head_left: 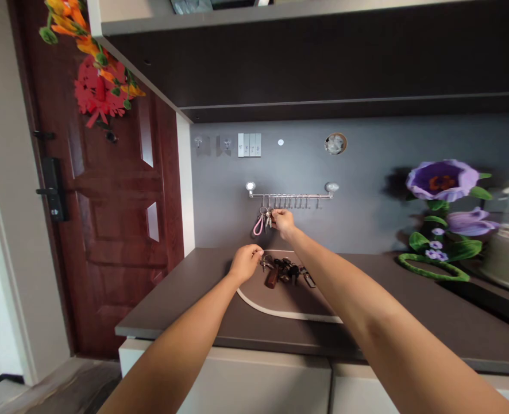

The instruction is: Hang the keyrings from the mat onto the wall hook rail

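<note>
A metal hook rail [291, 196] is fixed to the grey wall, with its small hooks hanging down. At its left end hang keys [269, 219] and a pink strap loop [258, 225]. My right hand [283, 222] is closed on these keys just below the hooks. Lower down, my left hand [246, 261] has its fingers pinched together at a small key ring [266, 263], at the left edge of a key pile. The pile [286, 269] has dark keys and a brown fob [272, 279], lying on a brown mat [276, 305] with a pale border.
A dark shelf [323, 63] overhangs the counter [172, 299]. Purple fabric flowers [443, 181] and a glass-topped container [506, 259] stand at right. A red-brown door [120, 230] is at left. Two clear hooks [227, 145] are on the wall.
</note>
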Tool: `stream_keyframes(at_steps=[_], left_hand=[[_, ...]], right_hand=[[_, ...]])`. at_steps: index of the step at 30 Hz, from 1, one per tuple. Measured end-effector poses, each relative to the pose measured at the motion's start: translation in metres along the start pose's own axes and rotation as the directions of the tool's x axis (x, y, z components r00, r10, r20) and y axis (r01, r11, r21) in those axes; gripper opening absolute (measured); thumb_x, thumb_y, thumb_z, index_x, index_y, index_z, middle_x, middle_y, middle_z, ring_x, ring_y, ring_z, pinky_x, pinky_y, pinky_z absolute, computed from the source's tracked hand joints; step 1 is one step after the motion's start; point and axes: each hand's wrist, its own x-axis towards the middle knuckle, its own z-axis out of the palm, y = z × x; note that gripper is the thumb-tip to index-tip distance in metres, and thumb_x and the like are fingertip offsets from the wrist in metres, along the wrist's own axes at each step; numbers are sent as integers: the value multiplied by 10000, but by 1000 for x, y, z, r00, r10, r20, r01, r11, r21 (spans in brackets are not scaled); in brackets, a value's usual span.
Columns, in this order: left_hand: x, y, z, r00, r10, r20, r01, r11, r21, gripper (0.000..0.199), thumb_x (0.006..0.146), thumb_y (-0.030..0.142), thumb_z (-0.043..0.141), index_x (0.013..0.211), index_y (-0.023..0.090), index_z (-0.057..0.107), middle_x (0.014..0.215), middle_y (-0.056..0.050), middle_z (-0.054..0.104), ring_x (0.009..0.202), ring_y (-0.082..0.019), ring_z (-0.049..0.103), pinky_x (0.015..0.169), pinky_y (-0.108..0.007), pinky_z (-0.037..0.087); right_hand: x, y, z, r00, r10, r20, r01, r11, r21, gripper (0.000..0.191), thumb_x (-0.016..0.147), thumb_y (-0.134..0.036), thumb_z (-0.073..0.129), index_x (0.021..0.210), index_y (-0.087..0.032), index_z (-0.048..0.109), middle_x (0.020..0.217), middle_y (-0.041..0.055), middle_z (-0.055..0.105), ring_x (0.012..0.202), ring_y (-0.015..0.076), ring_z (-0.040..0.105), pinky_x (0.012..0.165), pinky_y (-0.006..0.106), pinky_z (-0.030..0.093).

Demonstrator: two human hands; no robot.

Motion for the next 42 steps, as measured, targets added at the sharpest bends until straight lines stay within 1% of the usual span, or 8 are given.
stream_keyframes(at_steps=[7, 10, 14, 21, 27, 33, 37, 42], left_hand=[[1, -8, 2, 996, -85, -16, 84, 993, -88, 183, 749, 240, 431, 717, 144, 583, 583, 3, 568, 538, -93, 518, 552, -200, 399], [2, -10, 2, 990, -137, -27, 131, 980, -150, 171, 744, 241, 439, 740, 139, 577, 595, 1, 569, 545, -90, 528, 556, -198, 412], [4, -8, 0, 976, -216, -31, 206, 957, -205, 153, 740, 203, 451, 779, 128, 578, 646, -12, 586, 547, -81, 536, 563, -198, 425], [17, 10, -8, 953, -303, 22, 304, 950, -65, 151, 709, 151, 509, 825, 116, 600, 693, -30, 612, 526, -76, 509, 556, -202, 414], [32, 18, 0, 951, -309, -12, 309, 950, 38, 156, 687, 160, 559, 823, 124, 625, 746, -45, 635, 615, -101, 538, 641, -221, 416], [30, 5, 19, 961, -277, -25, 278, 953, 116, 158, 732, 206, 514, 793, 131, 639, 785, -60, 647, 696, -130, 558, 682, -237, 411], [24, -7, 21, 977, -197, 79, 179, 965, 192, 190, 749, 249, 505, 816, 135, 640, 748, -55, 642, 678, -135, 552, 675, -241, 408], [22, -10, 18, 974, -158, 160, 115, 962, 247, 192, 752, 259, 504, 794, 141, 650, 715, -42, 638, 656, -133, 541, 653, -233, 400]], right_hand=[[-6, -1, -7, 999, 41, -4, -41, 999, -11, 98, 723, -67, 457, 716, -152, 506, 619, -19, 553, 529, 46, 526, 553, 168, 451], [-14, -3, -13, 998, 58, -34, -59, 998, -35, 112, 702, -58, 474, 726, -157, 519, 626, -19, 552, 530, 44, 512, 541, 152, 435], [-30, -5, -23, 997, 82, -2, -82, 995, -48, 106, 699, -65, 486, 740, -154, 528, 690, 4, 581, 540, 51, 527, 539, 166, 439], [-60, 4, -43, 986, 106, 128, -91, 989, -117, 103, 688, -58, 509, 745, -138, 541, 659, 22, 618, 564, 78, 567, 563, 193, 442], [-73, 29, -55, 984, -10, 177, 67, 946, -316, 112, 689, -75, 519, 765, -144, 565, 667, 14, 622, 624, 94, 580, 636, 220, 447], [-76, 38, -65, 958, -157, 242, 268, 792, -548, 162, 672, -53, 527, 755, -169, 603, 681, 7, 627, 664, 110, 578, 747, 254, 426], [-75, 40, -63, 931, -180, 317, 347, 703, -621, 194, 660, -32, 531, 761, -174, 615, 716, 23, 634, 711, 133, 573, 787, 263, 404], [-77, 44, -59, 926, -170, 338, 358, 684, -636, 166, 661, -58, 560, 753, -183, 619, 738, 24, 636, 733, 142, 565, 772, 253, 399]])
